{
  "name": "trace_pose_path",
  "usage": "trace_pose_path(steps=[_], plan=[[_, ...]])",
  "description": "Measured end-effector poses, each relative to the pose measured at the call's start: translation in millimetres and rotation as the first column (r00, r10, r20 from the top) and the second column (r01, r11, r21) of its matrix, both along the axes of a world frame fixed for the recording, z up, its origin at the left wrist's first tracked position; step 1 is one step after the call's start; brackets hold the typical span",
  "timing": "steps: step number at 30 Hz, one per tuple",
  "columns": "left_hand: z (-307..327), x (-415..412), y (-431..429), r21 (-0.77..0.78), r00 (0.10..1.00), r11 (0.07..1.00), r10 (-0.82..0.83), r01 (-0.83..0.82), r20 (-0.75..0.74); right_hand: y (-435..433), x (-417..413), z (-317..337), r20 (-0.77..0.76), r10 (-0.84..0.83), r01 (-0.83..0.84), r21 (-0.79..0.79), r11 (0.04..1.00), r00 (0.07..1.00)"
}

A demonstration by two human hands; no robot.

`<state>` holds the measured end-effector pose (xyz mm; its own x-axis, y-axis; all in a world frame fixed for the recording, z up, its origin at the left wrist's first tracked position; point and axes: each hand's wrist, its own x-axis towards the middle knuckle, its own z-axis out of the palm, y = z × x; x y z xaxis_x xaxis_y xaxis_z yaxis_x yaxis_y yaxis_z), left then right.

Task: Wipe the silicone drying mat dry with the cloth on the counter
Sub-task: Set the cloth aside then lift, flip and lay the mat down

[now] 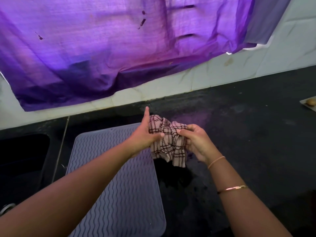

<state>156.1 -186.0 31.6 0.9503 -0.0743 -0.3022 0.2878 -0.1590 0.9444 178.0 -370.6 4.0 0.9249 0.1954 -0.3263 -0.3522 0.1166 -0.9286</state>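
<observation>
A grey silicone drying mat (pixel 123 194) with wavy ridges lies on the black counter (pixel 256 134). A beige cloth (pixel 168 144) with a dark checked pattern hangs bunched in the air over the mat's far right corner. My left hand (pixel 145 132) holds the cloth's left side between thumb and palm, with the index finger pointing straight away from me. My right hand (pixel 195 141) grips the cloth's right side with curled fingers. My left forearm crosses over the mat.
A dark sink (pixel 22 159) sits left of the mat. A purple curtain (pixel 102 48) hangs over the white tiled wall behind the counter. A small board with a brown object (pixel 310 102) lies at the far right edge.
</observation>
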Motion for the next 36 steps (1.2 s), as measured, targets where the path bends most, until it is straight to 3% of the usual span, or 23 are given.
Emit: trace_pose_path(steps=[2,4,5,7,9,11,13,15,18,23,25,26,28,29,32,36], plan=[[1,1,-1,0.303,0.988,0.941,-0.157,0.153,-0.01,-5,4,0,0.013,0.038,-0.038,0.019,0.999,0.999],[1,2,-6,0.661,0.97,0.729,-0.242,0.177,0.008,-8,6,2,0.037,0.171,-0.169,-0.048,0.984,0.985],[0,3,-8,0.768,0.964,0.628,-0.261,0.126,0.055,-8,6,5,0.063,0.26,-0.245,-0.177,0.953,0.964],[-1,3,-11,0.861,0.957,0.507,-0.266,0.037,0.116,-8,6,9,0.1,0.404,-0.298,-0.519,0.801,0.909],[-7,3,-10,0.891,0.961,0.454,-0.252,0.01,0.117,-11,7,14,0.132,0.437,-0.228,-0.701,0.676,0.89],[-14,2,-5,0.861,0.969,0.508,-0.225,0.025,0.105,-19,8,18,0.189,0.447,-0.15,-0.771,0.619,0.874],[-17,1,-2,0.668,0.984,0.741,-0.159,0.061,0.086,-30,10,21,0.232,0.482,-0.142,-0.772,0.62,0.845],[-18,-1,-2,0.34,0.997,0.938,-0.079,0.069,0.016,-36,9,22,0.203,0.474,-0.236,-0.663,0.711,0.857],[-21,-3,-10,0.047,0.997,0.999,-0.006,0.01,-0.082,-38,10,16,0.135,0.398,-0.3,-0.456,0.838,0.907],[-35,-6,-18,-0.15,0.966,0.983,0.07,-0.11,-0.25,-26,20,-7,0.018,0.278,-0.257,-0.32,0.912,0.961],[-40,-7,-20,-0.058,0.953,0.991,0.097,-0.118,-0.288,-22,26,-17,0.005,0.253,-0.236,-0.338,0.911,0.967],[-45,-6,-19,0.128,0.959,0.991,0.084,-0.05,-0.272,-21,30,-21,0.034,0.248,-0.208,-0.441,0.873,0.968],[-58,-6,-17,0.541,0.978,0.838,0.05,0.069,-0.202,-19,37,-30,0.148,0.228,-0.075,-0.661,0.747,0.962],[-65,-6,-15,0.643,0.985,0.763,0.056,0.063,-0.162,-17,39,-33,0.214,0.22,-0.002,-0.713,0.701,0.952],[-75,-8,-10,0.68,0.996,0.734,0.06,0.004,-0.071,-3,29,-42,0.357,0.285,0.127,-0.793,0.596,0.89],[-82,-12,-4,0.662,1.0,0.75,-0.01,0.015,-0.011,22,-4,-68,0.326,0.492,0.16,-0.923,0.349,0.807]])
